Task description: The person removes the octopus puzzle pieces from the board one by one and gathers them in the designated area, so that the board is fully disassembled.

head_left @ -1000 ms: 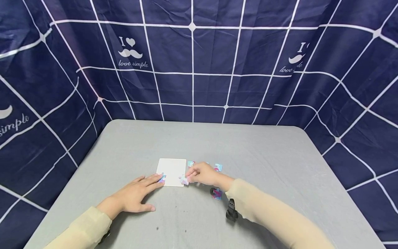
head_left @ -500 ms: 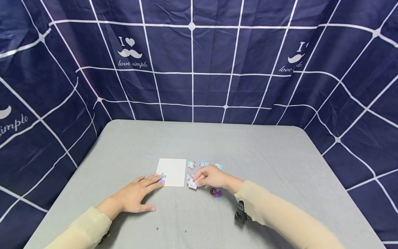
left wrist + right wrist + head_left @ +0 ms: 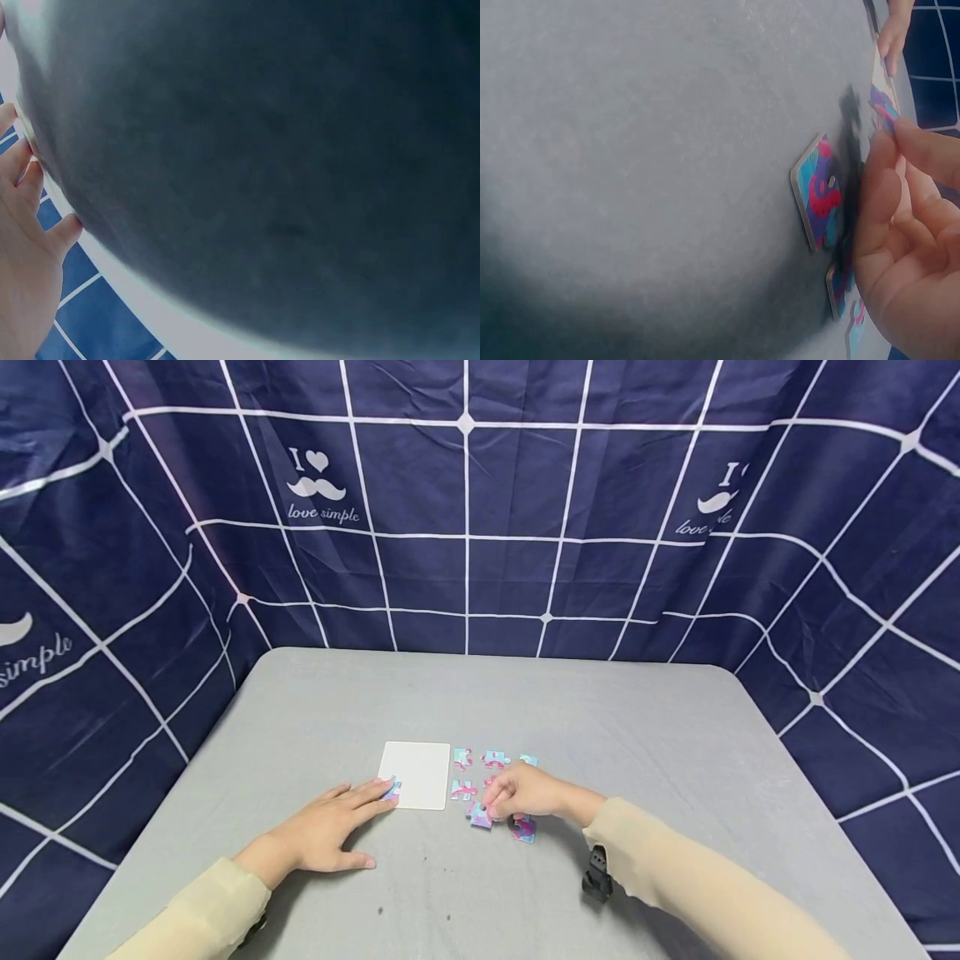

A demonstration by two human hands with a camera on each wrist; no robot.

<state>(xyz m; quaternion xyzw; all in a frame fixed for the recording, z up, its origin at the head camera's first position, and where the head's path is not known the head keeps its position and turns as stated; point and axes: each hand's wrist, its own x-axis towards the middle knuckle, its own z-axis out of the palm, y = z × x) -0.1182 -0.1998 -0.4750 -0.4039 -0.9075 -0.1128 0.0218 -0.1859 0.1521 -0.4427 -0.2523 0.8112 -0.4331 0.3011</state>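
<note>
A purple, pink and blue jigsaw piece (image 3: 479, 816) is pinched between the thumb and fingers of my right hand (image 3: 528, 793), right of the white square board (image 3: 420, 768). The right wrist view shows the same piece (image 3: 886, 114) edge-on at the fingertips. Flat on the table lies my left hand (image 3: 321, 832), fingers straight and thumb spread. Its fingertips rest on a blue and purple piece (image 3: 393, 789) in the board's near left corner, partly covering it.
Several loose pieces lie right of the board, including a pink and light-blue one (image 3: 462, 790), one farther back (image 3: 462, 758) and a purple one (image 3: 524, 829). My right hand hides part of this group. A navy checked cloth (image 3: 465, 510) hangs behind the grey table (image 3: 480, 702).
My right hand has carried the pinched piece off the board's near right corner, rightward and toward me. Loose pieces behind it have come into view. The left hand stays put.
</note>
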